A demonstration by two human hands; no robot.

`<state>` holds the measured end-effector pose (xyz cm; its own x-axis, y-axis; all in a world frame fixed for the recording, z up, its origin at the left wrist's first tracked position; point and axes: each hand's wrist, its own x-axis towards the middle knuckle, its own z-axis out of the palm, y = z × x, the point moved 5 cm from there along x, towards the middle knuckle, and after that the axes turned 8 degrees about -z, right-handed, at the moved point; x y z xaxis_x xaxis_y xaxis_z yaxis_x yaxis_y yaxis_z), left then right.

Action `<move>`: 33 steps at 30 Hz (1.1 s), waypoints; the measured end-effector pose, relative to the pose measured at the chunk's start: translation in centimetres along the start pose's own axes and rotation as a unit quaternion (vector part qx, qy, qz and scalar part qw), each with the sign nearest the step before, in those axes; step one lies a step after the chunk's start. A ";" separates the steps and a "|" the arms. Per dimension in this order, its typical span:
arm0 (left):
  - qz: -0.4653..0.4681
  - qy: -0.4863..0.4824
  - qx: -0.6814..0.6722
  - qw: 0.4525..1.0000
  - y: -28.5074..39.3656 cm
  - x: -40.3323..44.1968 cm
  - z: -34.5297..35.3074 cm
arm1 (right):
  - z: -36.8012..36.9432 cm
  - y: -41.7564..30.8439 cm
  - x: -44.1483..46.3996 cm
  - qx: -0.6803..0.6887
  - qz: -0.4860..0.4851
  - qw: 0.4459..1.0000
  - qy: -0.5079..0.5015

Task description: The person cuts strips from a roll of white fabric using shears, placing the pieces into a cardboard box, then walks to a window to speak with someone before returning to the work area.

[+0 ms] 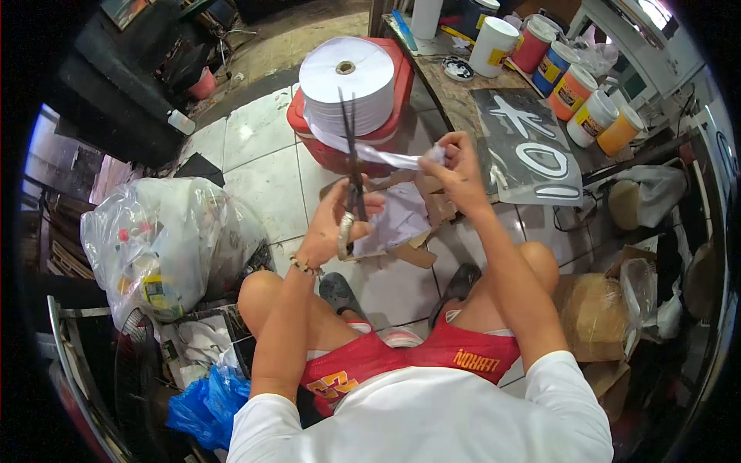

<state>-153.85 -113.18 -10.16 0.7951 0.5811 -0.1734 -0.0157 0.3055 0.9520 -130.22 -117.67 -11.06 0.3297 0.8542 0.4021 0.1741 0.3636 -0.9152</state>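
My left hand is wrapped round a pair of long dark scissors, its blades pointing up and slightly apart. One scissor handle looks wrapped in pale tape. At the right, my right hand pinches the end of a white fabric strip. That strip runs leftward, partly twisted, past the scissors to a large white roll. The roll rests on a red cooler-like box. Below my hands, an open cardboard box holds pale fabric pieces.
Paint jars line a worktable at the right, beside a dark stencil sheet. A clear bag of bottles sits on the left floor, with a blue plastic bag nearer me. A wrapped brown package lies by my right knee.
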 end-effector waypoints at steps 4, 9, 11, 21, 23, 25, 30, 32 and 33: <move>-0.004 -0.044 0.028 0.999 -1.1 0.2 1.5 | -1.0 -2.8 -0.3 0.088 0.059 0.994 -0.003; -0.001 -0.038 0.039 0.999 -1.3 0.3 2.0 | -2.2 -0.4 -1.0 -0.111 -0.010 0.993 -0.046; 0.006 -0.029 0.042 0.999 -0.9 0.3 1.7 | -1.9 -0.7 -1.6 -0.198 0.056 0.974 -0.096; 0.179 0.149 -0.081 0.969 2.8 -0.8 -4.2 | 7.4 -5.0 7.4 0.013 0.274 0.927 -0.254; 0.203 0.179 -0.106 0.957 3.7 -1.2 -5.2 | 9.3 -6.6 14.2 0.147 0.206 0.948 -0.191; 0.195 0.181 -0.133 0.955 3.7 -1.5 -6.3 | 9.7 -11.4 20.3 0.163 0.114 0.962 -0.186; 0.169 0.182 -0.169 0.954 3.8 -1.8 -6.4 | 7.0 -17.3 30.5 0.068 -0.044 0.993 -0.089; 0.172 0.171 -0.172 0.955 3.7 -1.5 -6.6 | 4.2 -16.5 37.2 0.033 -0.139 0.978 -0.153; 0.173 0.174 -0.155 0.957 3.8 -1.4 -6.4 | 3.3 -19.1 35.8 -0.037 -0.152 0.985 -0.072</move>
<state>-158.91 -108.05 -7.92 0.4600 0.8878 0.0136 -0.4634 0.2269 0.8566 -124.84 -92.78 20.77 0.1175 0.7555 0.6445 0.3125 0.5879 -0.7461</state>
